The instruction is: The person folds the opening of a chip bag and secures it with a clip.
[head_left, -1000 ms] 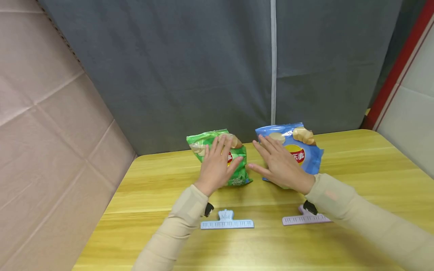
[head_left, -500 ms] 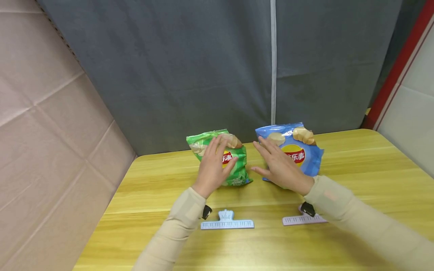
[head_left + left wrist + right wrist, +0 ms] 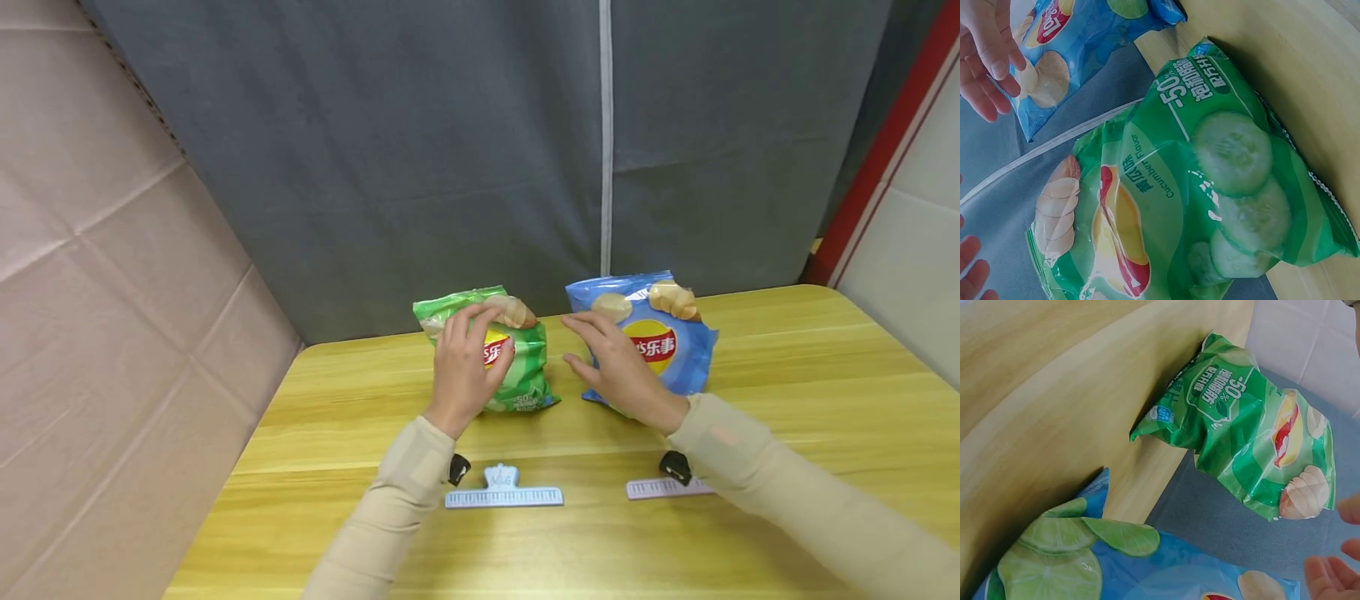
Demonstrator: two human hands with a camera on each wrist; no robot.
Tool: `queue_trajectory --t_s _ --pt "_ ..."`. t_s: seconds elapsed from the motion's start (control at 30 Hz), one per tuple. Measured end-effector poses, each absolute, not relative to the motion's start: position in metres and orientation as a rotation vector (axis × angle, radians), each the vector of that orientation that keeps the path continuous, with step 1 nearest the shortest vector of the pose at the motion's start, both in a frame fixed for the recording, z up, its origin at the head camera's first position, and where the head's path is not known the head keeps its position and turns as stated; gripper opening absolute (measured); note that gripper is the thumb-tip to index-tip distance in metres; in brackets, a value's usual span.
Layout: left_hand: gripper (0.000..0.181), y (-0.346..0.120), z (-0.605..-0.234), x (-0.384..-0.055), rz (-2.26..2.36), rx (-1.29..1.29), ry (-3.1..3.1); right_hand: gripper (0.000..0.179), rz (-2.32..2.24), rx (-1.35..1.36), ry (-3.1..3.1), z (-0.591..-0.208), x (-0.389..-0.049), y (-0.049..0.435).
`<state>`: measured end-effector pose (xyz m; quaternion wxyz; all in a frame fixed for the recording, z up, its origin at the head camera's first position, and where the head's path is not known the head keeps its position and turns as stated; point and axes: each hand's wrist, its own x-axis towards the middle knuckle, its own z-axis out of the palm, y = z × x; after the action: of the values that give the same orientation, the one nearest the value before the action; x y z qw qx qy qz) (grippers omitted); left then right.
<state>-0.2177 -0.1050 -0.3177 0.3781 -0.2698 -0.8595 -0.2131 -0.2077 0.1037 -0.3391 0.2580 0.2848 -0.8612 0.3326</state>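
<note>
A green cucumber-flavour chip bag [image 3: 528, 367] stands upright at the back of the table. My left hand [image 3: 467, 367] hovers in front of it with fingers loosely bent, holding nothing. In the left wrist view a gap shows between those fingertips and the green bag [image 3: 1172, 187]. To its right stands a blue chip bag [image 3: 686, 354], overlapped in the head view by my right hand [image 3: 626, 371]. That hand's fingers are relaxed, thumb apart. Nothing is in its grasp in the right wrist view, where its fingers [image 3: 1325, 575] show at the edge beside the blue bag [image 3: 1179, 569].
A light-blue bag clip [image 3: 503, 492] lies on the wooden table [image 3: 337, 467] below my left hand. Another clip, lilac [image 3: 652, 488], lies under my right wrist, partly hidden by the sleeve. A grey curtain [image 3: 412, 167] hangs directly behind both bags.
Both hands have drawn back slightly from the bags, and their spread fingers have relaxed and bent. More of each bag's logo shows. The bags and clips have stayed in place.
</note>
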Motion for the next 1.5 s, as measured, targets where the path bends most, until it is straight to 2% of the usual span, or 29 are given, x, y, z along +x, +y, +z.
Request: queue_trajectory --t_s 0.43,0.63,1.1,1.5 --pt "0.024 -0.106 -0.314 -0.220 -0.491 -0.668 -2.098 0.032 1.100 0.712 -2.251 -0.347 -0.211 0.094" --pt "0.028 -0.107 -0.314 -0.223 -0.505 -0.653 -2.099 0.023 1.300 0.635 -2.274 -0.346 -0.212 0.087" --pt "0.028 -0.112 -0.304 -0.235 -0.553 -0.642 -2.089 0.028 1.454 0.488 -2.371 -0.344 -0.215 0.077" --pt "0.030 -0.112 -0.296 -0.248 -0.664 -0.525 -2.248 0.042 1.633 0.383 -2.468 -0.350 -0.221 0.071"
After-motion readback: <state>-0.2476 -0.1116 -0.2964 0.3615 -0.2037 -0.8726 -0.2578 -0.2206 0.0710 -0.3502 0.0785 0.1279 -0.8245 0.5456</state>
